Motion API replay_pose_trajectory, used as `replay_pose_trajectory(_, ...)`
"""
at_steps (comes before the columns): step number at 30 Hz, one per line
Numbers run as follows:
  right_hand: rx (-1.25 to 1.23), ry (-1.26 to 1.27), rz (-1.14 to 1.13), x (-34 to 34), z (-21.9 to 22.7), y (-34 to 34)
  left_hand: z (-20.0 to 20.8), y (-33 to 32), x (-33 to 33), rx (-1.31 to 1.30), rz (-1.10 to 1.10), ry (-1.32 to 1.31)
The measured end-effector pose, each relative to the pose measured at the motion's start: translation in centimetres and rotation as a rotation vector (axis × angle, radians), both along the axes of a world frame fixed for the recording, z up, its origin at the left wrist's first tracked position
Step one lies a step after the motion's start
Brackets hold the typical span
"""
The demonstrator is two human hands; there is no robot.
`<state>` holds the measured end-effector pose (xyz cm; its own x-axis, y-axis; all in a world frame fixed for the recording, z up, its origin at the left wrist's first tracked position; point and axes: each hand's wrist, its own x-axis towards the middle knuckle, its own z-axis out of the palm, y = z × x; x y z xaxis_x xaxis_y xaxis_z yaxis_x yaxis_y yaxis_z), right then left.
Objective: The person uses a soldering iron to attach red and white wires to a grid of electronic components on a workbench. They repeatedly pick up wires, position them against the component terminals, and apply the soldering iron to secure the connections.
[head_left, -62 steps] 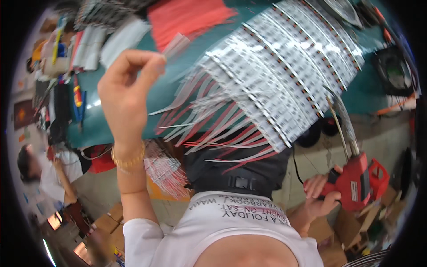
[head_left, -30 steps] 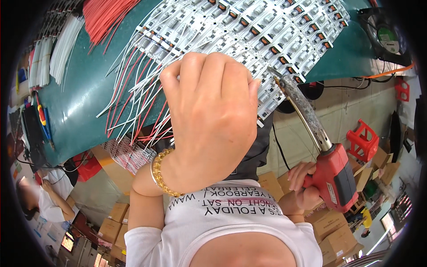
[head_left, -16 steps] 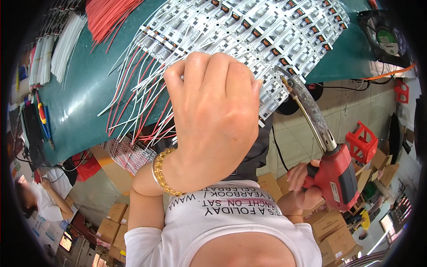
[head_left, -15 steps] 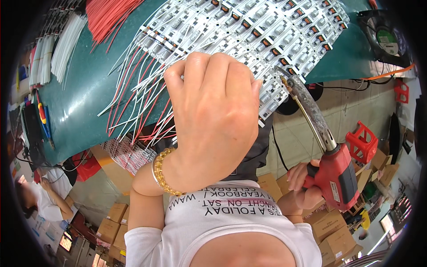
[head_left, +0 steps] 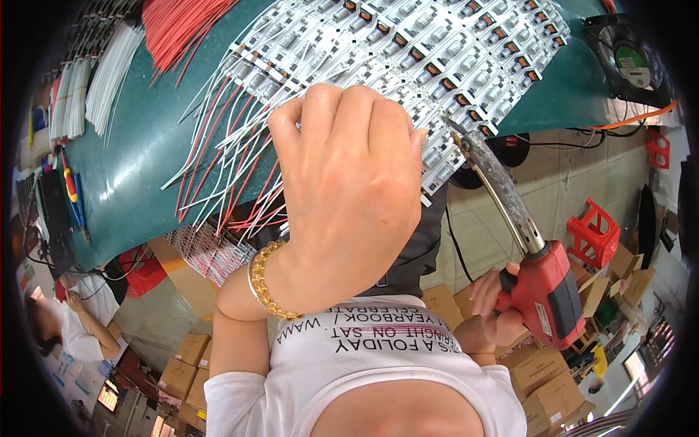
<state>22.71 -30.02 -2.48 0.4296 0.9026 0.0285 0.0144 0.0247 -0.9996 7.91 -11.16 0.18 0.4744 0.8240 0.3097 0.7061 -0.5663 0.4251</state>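
My left hand (head_left: 349,175), with a yellow beaded bracelet on its wrist, is curled over the near edge of a panel of white circuit boards (head_left: 408,65). Its fingertips are hidden beneath it, so what they pinch does not show. Red and white wires (head_left: 229,146) fan out from the panel to the left of that hand. At the lower right, my right hand (head_left: 502,306) is closed round the handle of a red and black soldering gun (head_left: 550,291). The gun's long metal barrel slants up and left, its tip over the boards just right of my left hand.
A green tabletop (head_left: 138,189) carries bundles of red wires (head_left: 182,29) and white wires (head_left: 113,87) at far left, beside a screwdriver (head_left: 70,186). A black fan (head_left: 630,62) stands far right. Cardboard boxes (head_left: 546,393) and a red stool (head_left: 593,233) are on the floor.
The soldering gun's tip has shifted slightly left over the boards, and its body has moved a little left and down with my right hand. My left hand is almost still.
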Motion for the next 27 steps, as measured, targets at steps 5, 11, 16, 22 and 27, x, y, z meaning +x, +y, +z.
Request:
replay_pose_trajectory(5, 0.033, 0.013, -0.007, 0.2, -0.5, -0.2, -0.1, 0.1, -0.1, 0.008, 0.003, -0.006)
replay_pose_trajectory(11, -0.001, 0.071, -0.029, -0.3, 0.3, 0.5, 0.2, 0.0, -0.1, 0.005, 0.002, 0.007)
replay_pose_trajectory(16, 0.003, 0.118, -0.005, -0.1, 0.2, 0.4, -0.4, 0.2, -0.2, 0.061, 0.026, -0.090)
replay_pose_trajectory(22, 0.028, 0.167, -0.083, -0.3, 0.1, -0.4, -0.1, -0.2, -1.0, 0.001, -0.029, -0.259)
replay_pose_trajectory(27, 0.068, 0.174, -0.032, 0.1, -0.1, -0.9, -1.1, -0.8, -0.4, 0.036, -0.023, -0.174)
